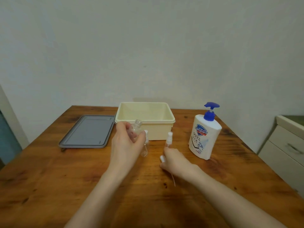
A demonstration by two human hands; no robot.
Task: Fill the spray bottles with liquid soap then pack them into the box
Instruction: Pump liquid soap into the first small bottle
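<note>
Holding bottle [137, 128] neck-up, L hand [127, 143].

L hand [127, 142] covers most of the open bottle [137, 123] & part of a spray bottle [146, 150] behind it. R hand [174, 159] hides the bottom of a second spray bottle [169, 139] & most of the white spray top [162, 158] it holds. Small print on the soap bottle [204, 137] is too tiny to read; the cupboard [283, 145] is cut off at the right edge.
</note>
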